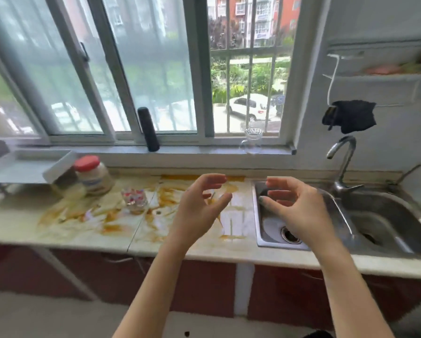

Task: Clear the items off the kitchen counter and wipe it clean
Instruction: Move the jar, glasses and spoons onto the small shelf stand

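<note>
Two empty hands, left hand (199, 206), right hand (299, 206), jar (94, 175) label unreadable

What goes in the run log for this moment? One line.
hands: left, right open, empty | counter: stained | jar, glass: uncleared

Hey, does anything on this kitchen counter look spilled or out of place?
Yes. Orange-yellow sauce smears streak the counter between the red-lidded jar and the sink, around a small patterned glass. Both hands, left hand and right hand, hover empty.
</note>
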`<state>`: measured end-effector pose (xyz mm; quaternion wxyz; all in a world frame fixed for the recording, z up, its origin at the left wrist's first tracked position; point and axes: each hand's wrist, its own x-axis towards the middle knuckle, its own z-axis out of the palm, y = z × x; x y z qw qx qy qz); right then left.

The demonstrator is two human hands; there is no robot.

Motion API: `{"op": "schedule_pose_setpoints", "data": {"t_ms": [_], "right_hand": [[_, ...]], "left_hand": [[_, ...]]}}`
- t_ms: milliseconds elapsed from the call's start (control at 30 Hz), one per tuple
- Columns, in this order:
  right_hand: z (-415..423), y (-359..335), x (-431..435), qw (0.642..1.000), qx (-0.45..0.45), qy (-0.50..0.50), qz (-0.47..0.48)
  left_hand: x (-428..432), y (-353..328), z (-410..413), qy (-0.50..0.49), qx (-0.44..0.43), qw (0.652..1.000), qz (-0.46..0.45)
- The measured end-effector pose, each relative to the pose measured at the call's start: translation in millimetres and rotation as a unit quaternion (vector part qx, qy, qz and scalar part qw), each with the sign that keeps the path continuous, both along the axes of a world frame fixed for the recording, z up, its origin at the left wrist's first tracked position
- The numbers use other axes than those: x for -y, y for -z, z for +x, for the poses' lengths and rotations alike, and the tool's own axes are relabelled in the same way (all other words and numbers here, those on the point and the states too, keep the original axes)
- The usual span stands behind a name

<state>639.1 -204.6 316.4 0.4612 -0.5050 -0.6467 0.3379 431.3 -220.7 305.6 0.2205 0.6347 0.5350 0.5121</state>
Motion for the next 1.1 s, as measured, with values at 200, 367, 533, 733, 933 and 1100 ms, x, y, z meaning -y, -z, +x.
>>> {"op": "schedule_pose_setpoints", "data": {"t_ms": [200,367,533,733,933,1100], "right_hand": [[-96,4,-1,0.999,0.002,-0.041,0.004],[-190,8,0,0.998,0.013,-0.055,0.013],[-295,22,-10,0.997,0.016,-0.070,0.004],[-386,34,-24,0.996,0.015,-0.086,-0.009],[-455,45,-71,0.993,0.045,-0.106,0.003],[-517,66,-131,0.990,0.031,-0.138,-0.015]], "left_hand": [[14,6,-95,-0.036,-0.004,0.999,-0.003],[17,15,-192,-0.051,-0.011,0.999,-0.008],[17,24,-298,-0.072,0.001,0.997,-0.017],[17,33,-390,-0.090,-0.005,0.995,-0.046],[-8,47,-460,-0.120,0.001,0.991,-0.059],[-51,59,-511,-0.149,0.000,0.986,-0.072]]}}
